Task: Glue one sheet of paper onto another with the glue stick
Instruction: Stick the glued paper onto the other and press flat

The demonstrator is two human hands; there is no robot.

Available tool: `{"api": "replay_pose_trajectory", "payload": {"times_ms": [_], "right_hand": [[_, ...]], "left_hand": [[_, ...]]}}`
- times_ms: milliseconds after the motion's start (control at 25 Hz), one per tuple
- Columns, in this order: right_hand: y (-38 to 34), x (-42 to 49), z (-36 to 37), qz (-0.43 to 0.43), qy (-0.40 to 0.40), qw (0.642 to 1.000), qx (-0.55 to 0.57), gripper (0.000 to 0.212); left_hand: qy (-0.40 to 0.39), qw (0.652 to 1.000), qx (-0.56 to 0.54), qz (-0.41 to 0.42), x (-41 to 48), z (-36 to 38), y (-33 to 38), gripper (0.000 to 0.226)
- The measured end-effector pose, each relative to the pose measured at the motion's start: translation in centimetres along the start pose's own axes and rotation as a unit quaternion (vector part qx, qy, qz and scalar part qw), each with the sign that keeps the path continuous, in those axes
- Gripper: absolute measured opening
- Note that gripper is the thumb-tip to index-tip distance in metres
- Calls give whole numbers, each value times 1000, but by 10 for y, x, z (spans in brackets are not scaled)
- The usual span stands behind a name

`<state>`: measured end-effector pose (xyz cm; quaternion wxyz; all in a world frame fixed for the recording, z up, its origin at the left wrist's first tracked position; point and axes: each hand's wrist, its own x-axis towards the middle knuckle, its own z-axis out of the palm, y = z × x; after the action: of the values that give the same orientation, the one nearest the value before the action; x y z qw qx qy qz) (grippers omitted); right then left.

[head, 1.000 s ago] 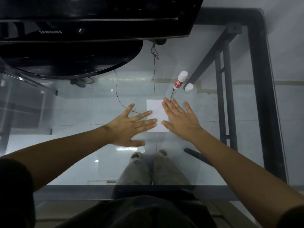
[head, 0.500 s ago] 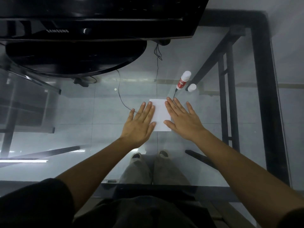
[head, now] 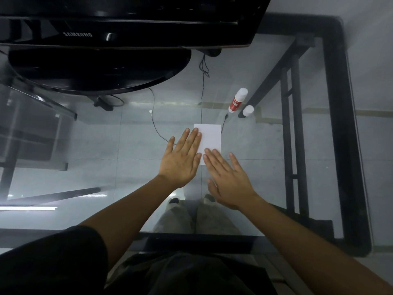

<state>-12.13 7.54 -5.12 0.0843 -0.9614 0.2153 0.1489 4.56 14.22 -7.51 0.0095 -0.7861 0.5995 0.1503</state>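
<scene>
A small white sheet of paper [head: 210, 138] lies flat on the glass table [head: 127, 135]. Only one sheet shows; whether another lies under it I cannot tell. My left hand [head: 181, 158] rests flat with its fingers over the paper's left edge. My right hand [head: 228, 179] lies flat near the paper's lower right corner, fingertips on its bottom edge. Neither hand holds anything. The red and white glue stick [head: 237, 100] lies uncapped beyond the paper to the right, with its white cap [head: 248, 110] beside it.
A black monitor [head: 119, 20] on a round black base [head: 100, 69] fills the far left of the table. The black table frame [head: 340, 124] runs along the right side. Thin cables [head: 156, 126] and my shoes show through the glass.
My right hand has slid back toward me, off most of the paper. My left hand turned from sideways to pointing forward and moved onto the paper's left edge.
</scene>
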Motion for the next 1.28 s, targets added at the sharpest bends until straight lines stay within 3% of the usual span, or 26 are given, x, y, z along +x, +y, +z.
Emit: {"api": "replay_pose_trajectory", "payload": {"times_ms": [600, 800, 960, 1120, 1280], "right_hand": [[23, 4, -3, 81, -6, 997, 12, 64], [8, 20, -4, 61, 0, 998, 34, 63], [21, 15, -5, 100, 0, 995, 28, 63], [15, 32, -11, 70, 12, 997, 44, 64], [33, 37, -14, 104, 14, 994, 24, 65]], "left_hand": [[16, 1000, 4, 3, 1, 3, -2, 57], [20, 1000, 11, 3, 1, 5, -3, 56], [21, 1000, 5, -1, 1, 5, -3, 57], [18, 1000, 5, 4, 1, 5, -3, 56], [13, 1000, -3, 4, 1, 3, -3, 57]]}}
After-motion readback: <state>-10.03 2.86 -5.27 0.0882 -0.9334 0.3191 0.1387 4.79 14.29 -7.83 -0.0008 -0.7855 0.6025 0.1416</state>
